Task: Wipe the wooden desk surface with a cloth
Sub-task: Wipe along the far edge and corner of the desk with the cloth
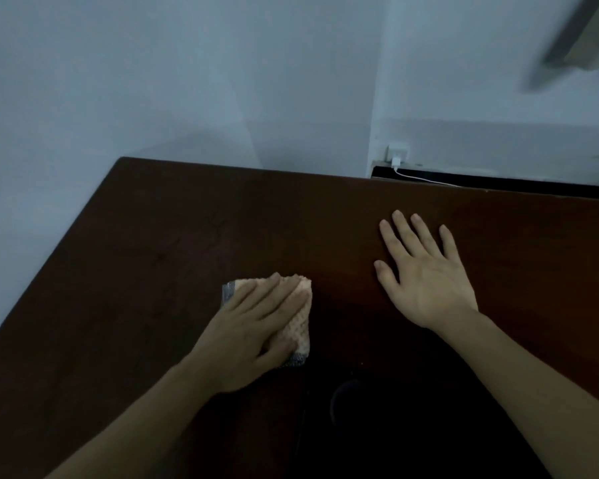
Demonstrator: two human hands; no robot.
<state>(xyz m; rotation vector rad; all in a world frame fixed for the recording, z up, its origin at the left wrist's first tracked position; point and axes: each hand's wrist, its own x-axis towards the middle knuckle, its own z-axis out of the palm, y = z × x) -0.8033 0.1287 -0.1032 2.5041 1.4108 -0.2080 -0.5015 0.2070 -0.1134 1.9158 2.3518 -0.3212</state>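
Dark wooden desk (153, 243); cloth (296, 326) on it (folded, peach).

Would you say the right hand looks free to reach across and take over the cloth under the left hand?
Probably yes. The right hand lies flat and holds nothing, and only bare desk separates it from the cloth. The left hand presses on most of the cloth, though, leaving mainly its right edge exposed.

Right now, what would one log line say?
left hand: presses cloth flat | right hand: flat on desk | wiping underway
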